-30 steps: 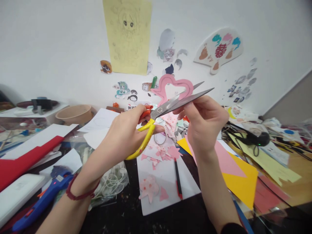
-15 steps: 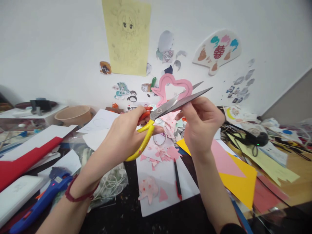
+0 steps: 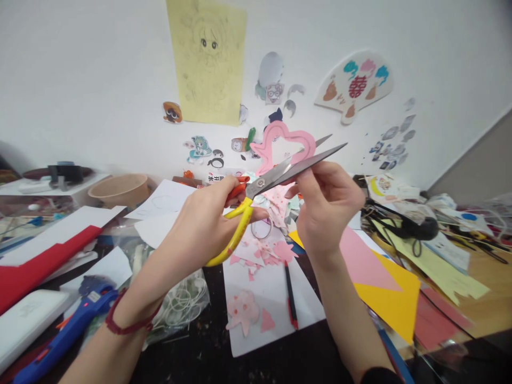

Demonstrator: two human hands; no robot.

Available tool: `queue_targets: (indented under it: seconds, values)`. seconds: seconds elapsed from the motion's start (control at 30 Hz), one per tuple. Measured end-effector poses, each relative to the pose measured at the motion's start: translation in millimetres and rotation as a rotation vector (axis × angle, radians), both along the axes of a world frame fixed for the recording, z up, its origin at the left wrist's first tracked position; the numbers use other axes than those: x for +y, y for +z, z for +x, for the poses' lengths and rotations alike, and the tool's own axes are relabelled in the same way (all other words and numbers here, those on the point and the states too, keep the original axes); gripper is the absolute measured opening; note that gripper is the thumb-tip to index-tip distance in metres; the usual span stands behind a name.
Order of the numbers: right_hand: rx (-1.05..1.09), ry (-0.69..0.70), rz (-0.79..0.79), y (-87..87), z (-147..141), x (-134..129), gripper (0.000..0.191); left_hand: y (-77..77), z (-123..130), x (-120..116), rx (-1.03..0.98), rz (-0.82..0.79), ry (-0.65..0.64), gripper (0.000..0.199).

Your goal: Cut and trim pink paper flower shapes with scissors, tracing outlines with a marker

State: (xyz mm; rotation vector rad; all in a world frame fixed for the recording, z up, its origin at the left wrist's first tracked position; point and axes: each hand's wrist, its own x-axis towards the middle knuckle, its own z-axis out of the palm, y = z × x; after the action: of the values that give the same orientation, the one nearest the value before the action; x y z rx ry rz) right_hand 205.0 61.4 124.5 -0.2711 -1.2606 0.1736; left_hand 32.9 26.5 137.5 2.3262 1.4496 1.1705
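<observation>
My left hand (image 3: pixel 212 216) is closed round the handles of the scissors (image 3: pixel 261 183), which have yellow and red grips. Their blades point up to the right, parted, with the pink paper outline (image 3: pixel 308 140) between or behind them. My right hand (image 3: pixel 330 205) pinches the outline's lower right edge near the blades; its fingertips are partly hidden. Below lies a white sheet (image 3: pixel 276 333) bearing a pale pink star-like cutout (image 3: pixel 243 312), a small pink scrap (image 3: pixel 268 320), more pink scraps and a black and red pen (image 3: pixel 291 298).
A blue glue gun (image 3: pixel 76 320), a white box (image 3: pixel 32 325) and red card (image 3: pixel 44 261) lie at left. Yellow card (image 3: pixel 394 298) and pink card (image 3: pixel 368 261) lie at right. Behind stands a wall with drawings, a fan shape (image 3: pixel 374 74) and stickers.
My right hand has shifted very slightly left with its fingers still at the pink outline. The scissors and my left hand look almost unmoved.
</observation>
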Motion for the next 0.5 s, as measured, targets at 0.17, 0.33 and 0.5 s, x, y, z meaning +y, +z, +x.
queue_targets:
  seconds: [0.17,0.33,0.5]
  values:
    - [0.023,0.022,0.025,-0.2,-2.2,0.2,0.016,1.1,0.6,-0.6,-0.004,0.006,-0.009,0.036]
    - [0.025,-0.007,0.015,0.1,-4.0,-2.0,0.016,1.4,1.4,-0.8,-0.015,-0.015,-0.005,0.038]
    - [0.021,-0.029,0.028,-1.0,-4.7,-1.8,0.015,2.2,1.1,-1.7,-0.013,-0.015,0.005,0.04]
